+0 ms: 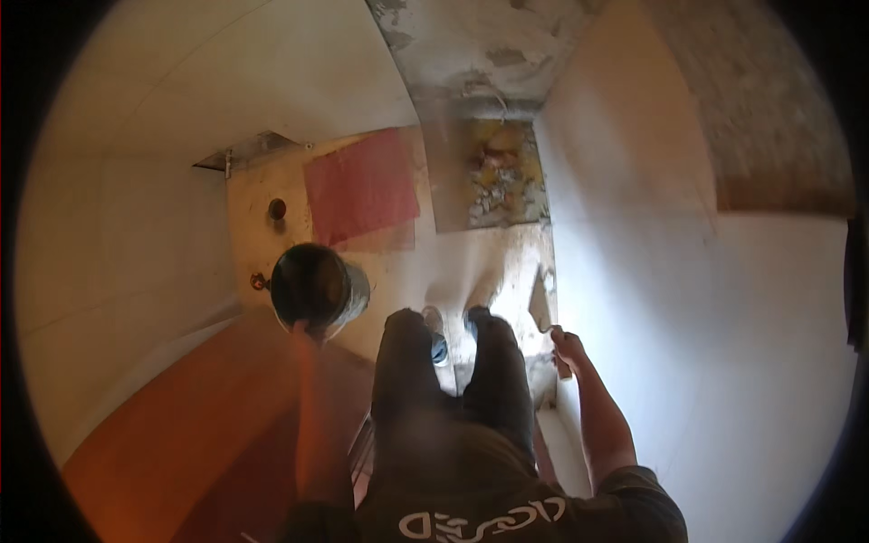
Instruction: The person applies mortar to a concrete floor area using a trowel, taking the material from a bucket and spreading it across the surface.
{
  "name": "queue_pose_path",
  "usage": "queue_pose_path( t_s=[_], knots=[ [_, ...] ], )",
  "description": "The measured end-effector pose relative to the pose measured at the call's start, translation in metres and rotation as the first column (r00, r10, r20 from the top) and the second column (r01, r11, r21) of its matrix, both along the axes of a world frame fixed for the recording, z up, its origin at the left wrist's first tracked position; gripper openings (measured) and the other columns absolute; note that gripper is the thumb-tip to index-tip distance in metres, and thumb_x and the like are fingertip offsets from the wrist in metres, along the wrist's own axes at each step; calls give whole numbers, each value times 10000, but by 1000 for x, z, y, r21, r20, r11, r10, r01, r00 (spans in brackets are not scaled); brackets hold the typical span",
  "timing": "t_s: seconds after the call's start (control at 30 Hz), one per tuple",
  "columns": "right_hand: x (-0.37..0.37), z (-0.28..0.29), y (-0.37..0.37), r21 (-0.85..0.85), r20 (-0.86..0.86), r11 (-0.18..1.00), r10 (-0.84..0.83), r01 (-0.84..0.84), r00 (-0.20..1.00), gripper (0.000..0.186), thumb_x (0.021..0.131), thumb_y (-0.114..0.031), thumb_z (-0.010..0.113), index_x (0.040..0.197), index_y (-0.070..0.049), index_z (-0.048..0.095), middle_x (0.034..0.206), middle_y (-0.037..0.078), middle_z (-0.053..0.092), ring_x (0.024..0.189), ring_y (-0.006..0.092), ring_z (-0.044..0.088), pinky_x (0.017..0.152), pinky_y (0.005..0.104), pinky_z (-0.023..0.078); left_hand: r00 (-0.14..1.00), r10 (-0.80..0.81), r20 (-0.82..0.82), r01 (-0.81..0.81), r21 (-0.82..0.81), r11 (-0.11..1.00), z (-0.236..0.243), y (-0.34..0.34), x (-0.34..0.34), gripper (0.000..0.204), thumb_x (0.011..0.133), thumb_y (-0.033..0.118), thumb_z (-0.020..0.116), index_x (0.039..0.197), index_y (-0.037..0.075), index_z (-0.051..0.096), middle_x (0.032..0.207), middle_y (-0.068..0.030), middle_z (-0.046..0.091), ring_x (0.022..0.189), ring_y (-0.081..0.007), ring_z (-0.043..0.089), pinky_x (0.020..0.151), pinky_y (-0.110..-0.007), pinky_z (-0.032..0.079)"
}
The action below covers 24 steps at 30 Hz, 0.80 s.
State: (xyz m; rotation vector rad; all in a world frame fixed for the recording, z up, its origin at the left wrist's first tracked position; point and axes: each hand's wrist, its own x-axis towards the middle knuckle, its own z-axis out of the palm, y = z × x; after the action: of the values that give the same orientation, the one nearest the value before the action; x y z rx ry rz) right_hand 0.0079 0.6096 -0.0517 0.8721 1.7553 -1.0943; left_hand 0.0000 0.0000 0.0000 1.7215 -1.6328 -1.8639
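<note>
Two bare hands hold things: the left hand (308, 329), left of centre, has its fingers closed on the rim of a dark bucket (356, 291); the right hand (568, 345), right of centre, grips a pointed trowel (540, 304). Likely step: bringing bucket and trowel together; next probably calls for a steady bucket and a scoop. Pale lettering (534, 517) marks the dark shirt (444, 484), bottom centre.

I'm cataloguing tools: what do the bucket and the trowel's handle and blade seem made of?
Bucket: probably plastic, dull, judging by its smooth, smeared outer wall. Trowel handle: perhaps matte wood, given its pale tan colour. Blade: likely dull metal, looking thin and flat, though blurred.
</note>
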Motion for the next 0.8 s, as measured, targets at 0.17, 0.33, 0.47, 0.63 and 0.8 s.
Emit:
queue_pose_path(
  t_s=[0.17,0.33,0.47,0.63,0.8],
  knots=[
    [-175,-83,-82,-142,156,990,15,7,988,340,872,-437,548,795,-106,562,580,6,417,431,161,423,380,321,312,987,141,82,-127,-156,979,-86,1,-28,234,811,216,591,959,38,563,707,-118,598,542,-198,580,467,-316,424],
    [-367,-216,-217,-391,38,907,-151,154,988,362,892,-450,554,862,-90,558,604,31,461,446,170,453,400,336,394,977,117,179,-86,-174,981,-178,16,-184,204,808,178,565,858,-14,614,689,-100,624,580,-194,596,476,-310,431],
    [-450,-296,-302,-521,41,845,-114,118,993,369,913,-434,564,930,-65,554,644,75,539,482,194,529,431,350,455,993,54,109,-38,-144,989,-249,-2,-229,226,820,183,572,965,9,573,794,-117,622,578,-207,598,483,-322,465],
    [-535,-384,-349,-535,68,832,-127,144,990,352,919,-415,573,905,-64,567,656,89,573,495,208,559,440,356,469,997,-77,-7,75,-150,986,-299,-22,-281,272,796,119,552,1039,-1,575,848,-79,604,643,-191,597,547,-304,491],
    [-543,-425,-338,-463,34,876,-133,134,991,397,913,-465,578,958,-71,584,666,79,574,499,191,556,443,355,472,995,-22,-98,9,-131,991,-333,-16,-319,302,810,118,546,1079,-15,574,918,-78,612,744,-190,595,610,-300,494]
  ],
)
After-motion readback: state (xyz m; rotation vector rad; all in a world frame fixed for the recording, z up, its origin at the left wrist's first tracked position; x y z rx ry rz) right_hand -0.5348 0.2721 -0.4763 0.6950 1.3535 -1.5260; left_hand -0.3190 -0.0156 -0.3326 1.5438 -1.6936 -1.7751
